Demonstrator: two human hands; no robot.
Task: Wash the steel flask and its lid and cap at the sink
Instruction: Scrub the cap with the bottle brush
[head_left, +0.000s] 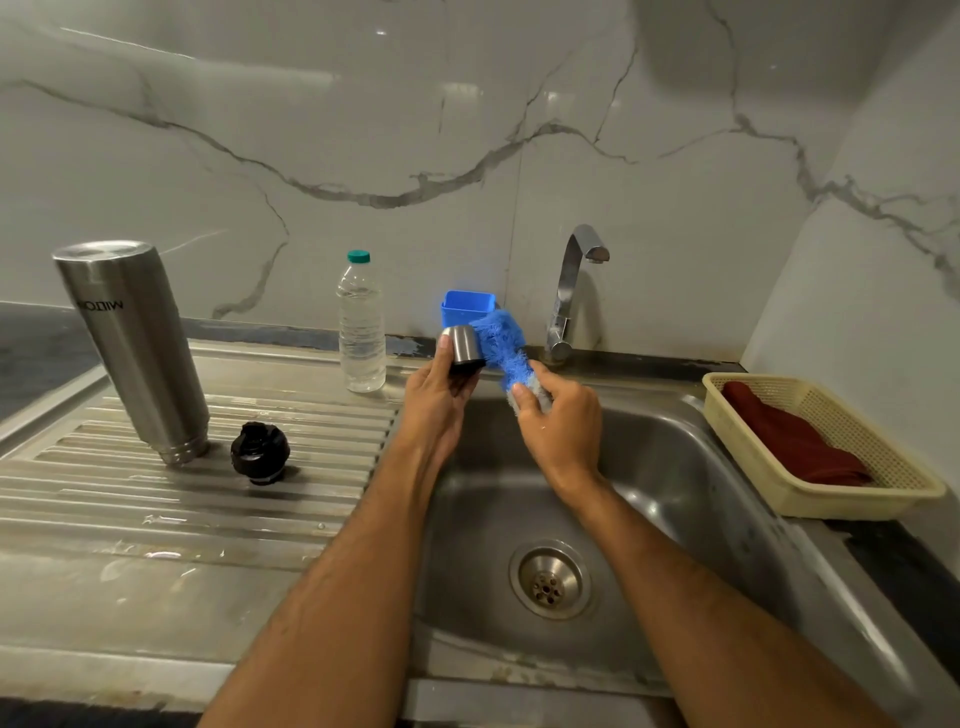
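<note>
Head view looks down along two bare forearms reaching out over the sink (675, 467). Left hand (435, 402) is raised above the basin's near-left edge, palm turned up and inward, its fingers and thumb curled round the steel cap (464, 347) — one small cup-shaped piece, tilted, with a dark inner rim at its lower end. Right hand (561, 421) sits just to the right of the left, back of the hand toward the camera, fingers pinching the lower end of a blue scrubber (501, 345); the fluffy blue part rises up and leftward from that grip and touches the cap's right side. A greyish pad shows under the right fingertips.

Counted: one flask (130, 348), one black lid (258, 451), one cap, one scrubber, one water bottle (361, 327), one blue tub (465, 306), one tap (569, 291), one basket (883, 483).

The flask stands mouth-down on the ribbed drainboard (156, 499), well to the left of the left hand; the lid rests just right of the flask's base, between flask and left forearm. The bottle stands near the left hand, up and to its left. The tub sits directly beyond the cap, the tap beyond the right hand — and the basket, holding a dark red cloth (789, 441), lies well to the right of it.
</note>
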